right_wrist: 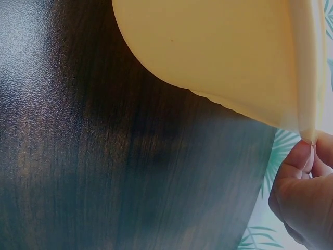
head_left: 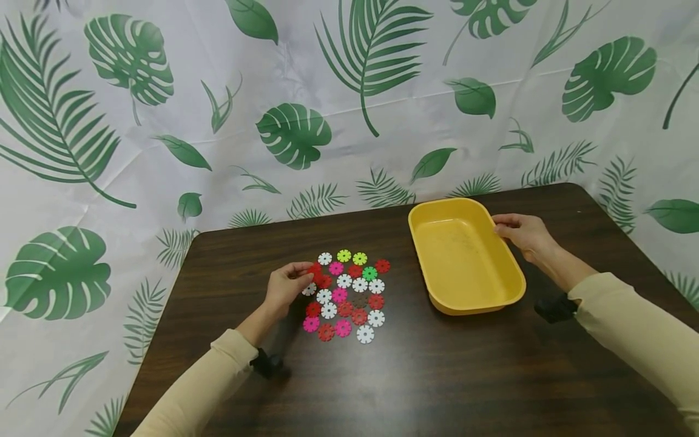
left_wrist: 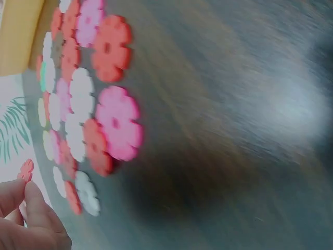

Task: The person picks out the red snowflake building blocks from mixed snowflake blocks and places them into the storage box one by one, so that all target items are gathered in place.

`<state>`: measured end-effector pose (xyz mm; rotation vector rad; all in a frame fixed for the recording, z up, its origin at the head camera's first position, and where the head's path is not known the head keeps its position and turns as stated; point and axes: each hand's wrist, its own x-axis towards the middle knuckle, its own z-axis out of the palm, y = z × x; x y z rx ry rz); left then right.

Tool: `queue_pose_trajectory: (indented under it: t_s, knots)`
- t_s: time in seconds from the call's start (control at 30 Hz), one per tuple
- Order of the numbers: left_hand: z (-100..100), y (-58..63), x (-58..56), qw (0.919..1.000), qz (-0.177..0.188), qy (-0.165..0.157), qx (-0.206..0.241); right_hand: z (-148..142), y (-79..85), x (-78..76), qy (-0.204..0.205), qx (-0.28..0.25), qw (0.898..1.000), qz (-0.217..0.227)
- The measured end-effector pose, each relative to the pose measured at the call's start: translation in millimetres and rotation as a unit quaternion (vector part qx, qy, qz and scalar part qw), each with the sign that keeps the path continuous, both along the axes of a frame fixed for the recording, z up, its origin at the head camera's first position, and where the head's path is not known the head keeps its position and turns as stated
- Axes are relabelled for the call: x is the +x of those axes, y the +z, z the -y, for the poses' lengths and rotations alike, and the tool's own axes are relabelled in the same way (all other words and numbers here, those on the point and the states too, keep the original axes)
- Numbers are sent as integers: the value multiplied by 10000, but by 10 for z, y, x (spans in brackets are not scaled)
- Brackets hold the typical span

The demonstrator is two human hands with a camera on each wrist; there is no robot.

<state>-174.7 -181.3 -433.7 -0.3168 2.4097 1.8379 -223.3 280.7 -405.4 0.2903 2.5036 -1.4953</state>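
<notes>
My left hand [head_left: 285, 285] pinches a red notched plastic disc [left_wrist: 26, 171] between thumb and fingertips, raised above the tabletop at the left edge of a group of similar discs. These flat discs lie spread on the table: white [head_left: 364, 334], pink [head_left: 343, 328], red [head_left: 326, 332], yellow [head_left: 344, 255], green [head_left: 369, 274] and brown [head_left: 360, 300]. To their right is a yellow plastic tub [head_left: 464, 261] with nothing inside. My right hand [head_left: 526, 235] pinches the tub's right rim, seen close up in the right wrist view. The tub looks slightly tilted there.
The dark wood-grain table [head_left: 415, 376] bears the discs and the tub. A white curtain [head_left: 218, 176] with green leaf prints hangs behind the table and at its sides. Dark wrist cameras [head_left: 554, 308] sit below both hands.
</notes>
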Motion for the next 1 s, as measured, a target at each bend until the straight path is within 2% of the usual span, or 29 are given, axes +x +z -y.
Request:
queue_pose_trajectory:
  t_s: [0.23,0.5,0.73,0.9,1.0]
  knots:
    - [-229,114,-70,9989,19,-145,445,-14,-10,4,-55,-69,10000,-22]
    - [-609,297,-140,9972,-64,-344,665,-8,-9,-13,-3,10,10000,9]
    - [-1047,427,-286,9913,-15,-498,1221,11,2,-22,19,12,10000,-37]
    - [-1420,480,-411,9831,-6,-578,1735,-7,-8,-16,-64,-10,10000,-35]
    - [-1644,514,-460,9783,154,-611,1973,-16,-13,-1,-67,-46,10000,-37]
